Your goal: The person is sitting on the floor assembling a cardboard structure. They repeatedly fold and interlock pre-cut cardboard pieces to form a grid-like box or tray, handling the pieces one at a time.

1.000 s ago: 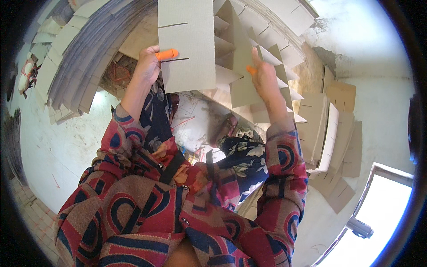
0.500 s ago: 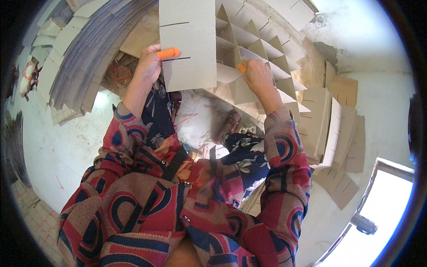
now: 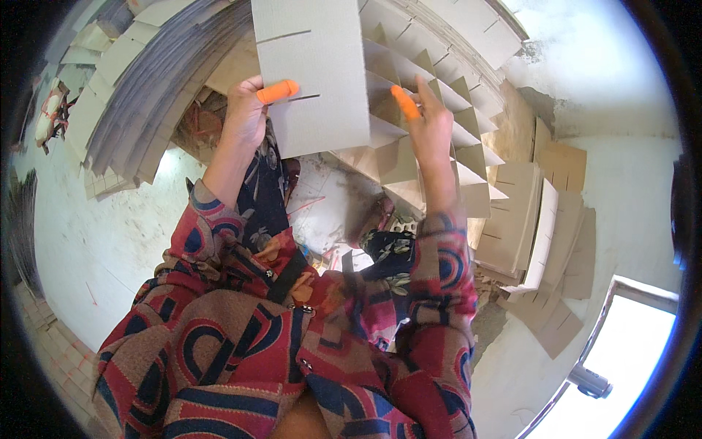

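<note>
My left hand (image 3: 248, 110) grips the left edge of a grey slotted cardboard strip (image 3: 314, 121), its thumb in an orange finger cover (image 3: 278, 91) lying flat on the face. The strip stands up in front of me and hides part of what lies behind it. To its right is a cardboard divider grid (image 3: 398, 157) of crossed strips forming several cells. Over this grid my right hand (image 3: 428, 113) is raised with thumb and fingers apart, holding nothing that I can see. An orange cover (image 3: 406, 102) is on its thumb as well.
A long fanned stack of cardboard strips (image 3: 146, 95) curves along the far left. More slotted sheets (image 3: 468, 25) lie at the far right. Several cardboard pieces (image 3: 512, 212) lean together on the right, near a bright framed opening (image 3: 629, 351). Below the grid is pale floor (image 3: 322, 190).
My right hand has opened from a closed grip at the grid, its fingers now spread. The strip in my left hand has shifted slightly and shows wider.
</note>
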A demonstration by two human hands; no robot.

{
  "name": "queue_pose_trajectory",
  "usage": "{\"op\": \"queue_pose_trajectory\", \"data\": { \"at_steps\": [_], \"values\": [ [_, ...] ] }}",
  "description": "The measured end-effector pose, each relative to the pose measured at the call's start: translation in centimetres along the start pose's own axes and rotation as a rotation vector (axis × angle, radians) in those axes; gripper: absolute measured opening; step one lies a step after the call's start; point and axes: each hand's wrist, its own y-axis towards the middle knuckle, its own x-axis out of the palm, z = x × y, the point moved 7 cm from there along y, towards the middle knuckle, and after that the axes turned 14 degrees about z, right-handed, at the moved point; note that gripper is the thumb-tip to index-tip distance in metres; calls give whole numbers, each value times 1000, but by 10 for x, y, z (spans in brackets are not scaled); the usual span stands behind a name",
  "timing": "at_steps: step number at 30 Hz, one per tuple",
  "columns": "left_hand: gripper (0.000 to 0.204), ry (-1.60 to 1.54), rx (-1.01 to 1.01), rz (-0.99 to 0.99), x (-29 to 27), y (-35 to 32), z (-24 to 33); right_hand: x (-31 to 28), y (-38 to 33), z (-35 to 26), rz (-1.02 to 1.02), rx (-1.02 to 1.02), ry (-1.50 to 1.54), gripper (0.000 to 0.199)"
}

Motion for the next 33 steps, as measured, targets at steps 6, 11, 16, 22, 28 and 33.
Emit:
{"op": "queue_pose_trajectory", "data": {
  "at_steps": [6, 11, 16, 22, 28, 33],
  "values": [
    [16, 82, -9, -140, 44, -12, -1, -23, -53, -46, 206, -95, 576, 64],
    [20, 428, 239, -163, 32, -2, 15, -86, -35, -38, 372, -130, 164, 65],
    [27, 825, 802, -257, 45, -11, 12, -62, -25, -36, 124, -166, 168, 65],
    [26, 949, 1032, -332, 58, -11, -6, -32, -23, -40, 14, -172, 115, 69],
    [17, 1019, 1018, -316, 60, -5, -10, -18, -17, -40, 77, -305, 177, 71],
    [12, 1004, 1030, -272, 56, 0, -11, -1, -13, -42, -46, -234, 121, 69]
  ]
}}
